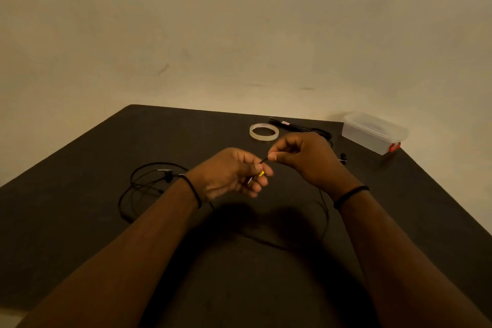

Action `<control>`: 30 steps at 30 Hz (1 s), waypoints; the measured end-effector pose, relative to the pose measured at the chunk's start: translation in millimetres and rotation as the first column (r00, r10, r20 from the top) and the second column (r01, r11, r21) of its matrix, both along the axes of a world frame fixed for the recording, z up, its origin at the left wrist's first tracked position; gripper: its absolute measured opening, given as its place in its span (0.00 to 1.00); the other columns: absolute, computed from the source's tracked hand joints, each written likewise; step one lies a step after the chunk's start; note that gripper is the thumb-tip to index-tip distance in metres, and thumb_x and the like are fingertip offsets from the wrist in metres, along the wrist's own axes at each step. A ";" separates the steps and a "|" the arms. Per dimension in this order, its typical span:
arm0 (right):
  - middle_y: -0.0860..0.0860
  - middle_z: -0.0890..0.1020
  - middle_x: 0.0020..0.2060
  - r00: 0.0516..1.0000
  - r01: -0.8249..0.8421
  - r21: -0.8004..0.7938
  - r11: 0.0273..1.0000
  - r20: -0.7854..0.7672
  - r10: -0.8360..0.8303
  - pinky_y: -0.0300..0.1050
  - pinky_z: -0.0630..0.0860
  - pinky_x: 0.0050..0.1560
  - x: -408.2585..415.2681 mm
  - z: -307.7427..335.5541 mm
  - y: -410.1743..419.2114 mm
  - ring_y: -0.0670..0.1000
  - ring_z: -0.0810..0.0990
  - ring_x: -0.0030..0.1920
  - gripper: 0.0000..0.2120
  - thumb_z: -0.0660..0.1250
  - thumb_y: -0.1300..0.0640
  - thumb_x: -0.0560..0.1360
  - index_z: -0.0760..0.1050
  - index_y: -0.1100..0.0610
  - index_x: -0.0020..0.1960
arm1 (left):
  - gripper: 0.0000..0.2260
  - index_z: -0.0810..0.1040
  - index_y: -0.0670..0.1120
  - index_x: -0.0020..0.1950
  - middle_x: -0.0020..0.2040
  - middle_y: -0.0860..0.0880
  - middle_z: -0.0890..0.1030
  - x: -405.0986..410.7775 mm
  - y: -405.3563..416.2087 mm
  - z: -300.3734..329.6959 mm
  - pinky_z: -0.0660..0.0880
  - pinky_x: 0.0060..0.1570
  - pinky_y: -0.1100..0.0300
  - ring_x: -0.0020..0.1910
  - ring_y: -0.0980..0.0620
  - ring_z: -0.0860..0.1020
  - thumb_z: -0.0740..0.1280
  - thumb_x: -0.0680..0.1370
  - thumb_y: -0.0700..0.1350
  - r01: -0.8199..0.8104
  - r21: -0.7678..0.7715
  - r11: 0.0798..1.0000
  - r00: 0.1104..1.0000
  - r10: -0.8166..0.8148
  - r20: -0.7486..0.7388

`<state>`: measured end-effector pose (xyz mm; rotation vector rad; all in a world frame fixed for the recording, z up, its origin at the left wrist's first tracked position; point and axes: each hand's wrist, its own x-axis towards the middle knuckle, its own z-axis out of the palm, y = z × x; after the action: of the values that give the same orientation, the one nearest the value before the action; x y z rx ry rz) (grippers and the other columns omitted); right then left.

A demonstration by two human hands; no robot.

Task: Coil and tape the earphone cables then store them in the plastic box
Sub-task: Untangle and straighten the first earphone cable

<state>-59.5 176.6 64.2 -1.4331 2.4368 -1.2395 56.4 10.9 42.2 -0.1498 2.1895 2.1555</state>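
The left hand (231,173) pinched the yellow-tagged plug end of a thin black earphone cable (325,210); the right hand (300,157) pinched the same cable just beside it (above the dark table (80,168)). The lidded clear plastic box (374,132) stood far right.

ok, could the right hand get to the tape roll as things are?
Probably yes: the tape roll lies just beyond the right hand with nothing between, but that hand pinches the cable and must release first.
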 end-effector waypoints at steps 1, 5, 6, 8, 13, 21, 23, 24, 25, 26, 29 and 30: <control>0.44 0.83 0.41 1.000 0.005 -0.022 1.000 0.018 -0.004 0.27 0.74 0.43 -3.2 -4.3 -0.1 0.37 0.81 0.42 0.02 0.72 0.56 0.73 0.81 0.51 0.46 | 0.10 0.80 0.39 0.54 0.41 0.45 0.82 -0.3 -3.2 -1.4 0.80 0.38 0.58 0.35 0.53 0.80 0.60 0.81 0.40 0.016 0.089 0.996 1.000 -0.015 -0.005; 0.48 0.84 0.39 0.992 0.075 -0.194 0.978 0.111 -0.054 0.35 0.78 0.42 -8.4 -20.2 -6.9 0.46 0.82 0.41 0.02 0.71 0.55 0.74 0.82 0.53 0.45 | 0.15 0.77 0.37 0.62 0.38 0.46 0.80 2.0 -7.8 -0.9 0.78 0.36 0.60 0.32 0.54 0.78 0.61 0.79 0.41 0.059 0.302 0.951 0.998 -0.053 -0.028; 0.49 0.84 0.39 0.993 0.066 -0.205 0.977 0.111 -0.044 0.35 0.78 0.42 -7.9 -22.4 -10.5 0.47 0.82 0.41 0.02 0.71 0.55 0.74 0.82 0.53 0.44 | 0.16 0.77 0.37 0.63 0.37 0.46 0.80 1.5 -7.3 -1.5 0.78 0.35 0.60 0.31 0.54 0.77 0.61 0.79 0.42 0.061 0.316 0.947 0.998 -0.056 -0.025; 0.48 0.84 0.39 0.996 0.037 -0.214 0.976 0.086 -0.019 0.37 0.79 0.43 -6.0 -25.2 -17.2 0.46 0.82 0.41 0.02 0.71 0.56 0.74 0.82 0.52 0.44 | 0.16 0.76 0.37 0.63 0.37 0.46 0.79 0.5 -4.8 -2.3 0.78 0.34 0.60 0.31 0.54 0.77 0.61 0.79 0.44 0.055 0.309 0.950 0.999 -0.052 -0.016; 0.48 0.84 0.41 1.000 0.016 -0.219 0.976 0.025 -0.011 0.40 0.80 0.46 -7.2 -26.2 -23.4 0.45 0.82 0.42 0.03 0.70 0.57 0.75 0.82 0.53 0.47 | 0.15 0.78 0.38 0.58 0.42 0.43 0.82 1.1 -6.3 -5.6 0.80 0.38 0.59 0.36 0.52 0.81 0.62 0.79 0.46 0.004 0.286 0.958 1.000 -0.007 0.008; 0.45 0.83 0.45 0.999 -0.031 -0.150 0.988 -0.036 0.026 0.30 0.75 0.49 -8.3 -24.7 -24.5 0.41 0.80 0.47 0.05 0.67 0.58 0.78 0.81 0.54 0.50 | 0.13 0.80 0.39 0.55 0.44 0.42 0.83 4.9 -4.8 -0.9 0.81 0.39 0.58 0.38 0.50 0.83 0.62 0.78 0.45 -0.018 0.296 0.955 1.000 0.014 0.017; 0.46 0.83 0.45 0.999 -0.025 -0.180 0.983 0.040 0.032 0.33 0.77 0.50 -8.2 -24.6 -25.3 0.42 0.81 0.47 0.05 0.67 0.59 0.78 0.81 0.55 0.51 | 0.11 0.80 0.39 0.52 0.42 0.42 0.83 6.0 -2.2 1.3 0.81 0.37 0.59 0.36 0.50 0.83 0.62 0.77 0.45 -0.019 0.342 0.940 0.999 0.033 -0.036; 0.48 0.83 0.44 0.997 -0.010 -0.206 0.978 0.075 0.026 0.36 0.78 0.49 -8.7 -25.9 -25.2 0.43 0.81 0.46 0.06 0.66 0.60 0.78 0.81 0.55 0.51 | 0.11 0.80 0.40 0.51 0.42 0.42 0.83 6.2 -1.3 2.9 0.81 0.37 0.58 0.36 0.50 0.83 0.61 0.78 0.44 -0.022 0.385 0.922 0.995 0.060 -0.086; 0.49 0.83 0.43 0.995 0.011 -0.228 0.974 0.103 0.013 0.36 0.78 0.46 -8.8 -27.7 -24.8 0.43 0.81 0.43 0.06 0.66 0.60 0.78 0.81 0.55 0.50 | 0.11 0.80 0.40 0.51 0.44 0.41 0.84 5.9 -0.8 4.3 0.82 0.38 0.58 0.37 0.50 0.83 0.60 0.78 0.44 -0.022 0.446 0.895 0.985 0.097 -0.144; 0.49 0.82 0.42 0.992 0.031 -0.234 0.972 0.126 -0.002 0.36 0.76 0.42 -8.5 -29.5 -24.7 0.41 0.80 0.40 0.06 0.65 0.59 0.79 0.81 0.54 0.50 | 0.11 0.79 0.40 0.52 0.46 0.41 0.84 5.2 -0.7 6.6 0.82 0.40 0.58 0.40 0.49 0.84 0.59 0.79 0.44 -0.016 0.517 0.856 0.969 0.142 -0.204; 0.47 0.80 0.39 0.983 0.031 -0.097 0.995 0.183 -0.013 0.32 0.70 0.32 -1.5 -35.0 -27.5 0.35 0.75 0.31 0.07 0.64 0.59 0.80 0.80 0.50 0.52 | 0.12 0.77 0.41 0.58 0.55 0.41 0.83 2.4 -3.1 13.4 0.81 0.47 0.57 0.52 0.48 0.83 0.57 0.82 0.43 -0.035 0.666 0.746 0.887 0.329 -0.322; 0.46 0.79 0.40 0.981 -0.002 -0.016 1.000 0.195 0.005 0.30 0.69 0.30 2.8 -36.2 -29.7 0.33 0.75 0.30 0.09 0.63 0.59 0.80 0.80 0.49 0.55 | 0.12 0.77 0.41 0.59 0.58 0.42 0.82 1.0 -4.8 14.3 0.81 0.50 0.57 0.55 0.47 0.82 0.57 0.82 0.43 -0.071 0.680 0.730 0.846 0.405 -0.347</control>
<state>-56.7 146.9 28.0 -1.2521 2.2997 -1.3324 57.4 6.1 56.4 0.1617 1.4704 3.2667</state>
